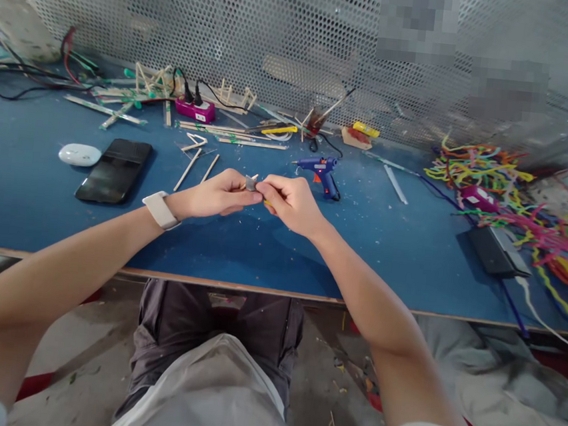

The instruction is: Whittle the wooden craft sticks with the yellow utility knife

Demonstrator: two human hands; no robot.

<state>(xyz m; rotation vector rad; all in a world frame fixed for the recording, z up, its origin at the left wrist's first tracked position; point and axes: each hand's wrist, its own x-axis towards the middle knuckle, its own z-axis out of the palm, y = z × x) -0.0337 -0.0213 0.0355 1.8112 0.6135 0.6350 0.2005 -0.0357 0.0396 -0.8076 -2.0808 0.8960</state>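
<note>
My left hand (pixel 228 194) and my right hand (pixel 290 201) meet above the blue table, both with fingers closed in a pinch. Between their fingertips shows a small flat grey piece (pixel 250 184), its kind unclear. The pale tip of a thin wooden stick (pixel 254 177) pokes out at the left fingers. A bit of yellow (pixel 267 203) peeks out under my right fingers; the rest of it is hidden. Just right of the hands lies a blue hot glue gun (pixel 323 170). Loose wooden sticks (pixel 188 169) and a small glued stick frame (pixel 194 141) lie to the left.
A black phone (pixel 114 170) and a white oval case (pixel 79 154) lie at left. Behind are a purple power strip (pixel 195 109), a yellow cutter (pixel 279 129) and stick structures (pixel 150 83) before a perforated metal panel (pixel 206 25). Colourful pipe cleaners (pixel 558 233) heap at right.
</note>
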